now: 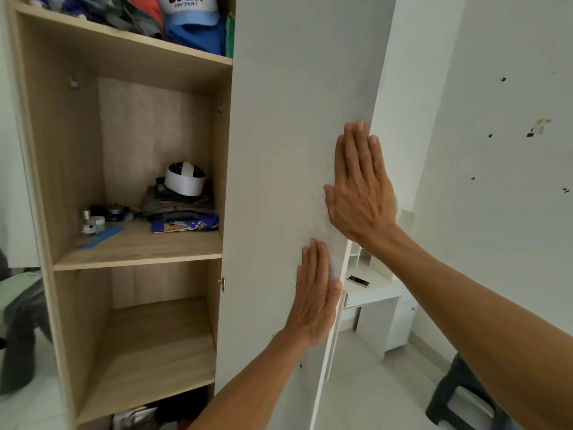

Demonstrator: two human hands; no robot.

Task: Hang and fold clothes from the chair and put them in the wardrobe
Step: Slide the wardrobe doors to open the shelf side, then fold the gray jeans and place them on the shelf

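left hand [316,293], right hand [359,187] above it, are pressed open-palmed on tall white wardrobe door [279,119]; hinged side lies left.

Plain white flat wardrobe door [279,150]; pale wood-grain wardrobe shelves [139,246]; blue-and-yellow patterned folded cloth [183,225]; black plastic stool [462,395]
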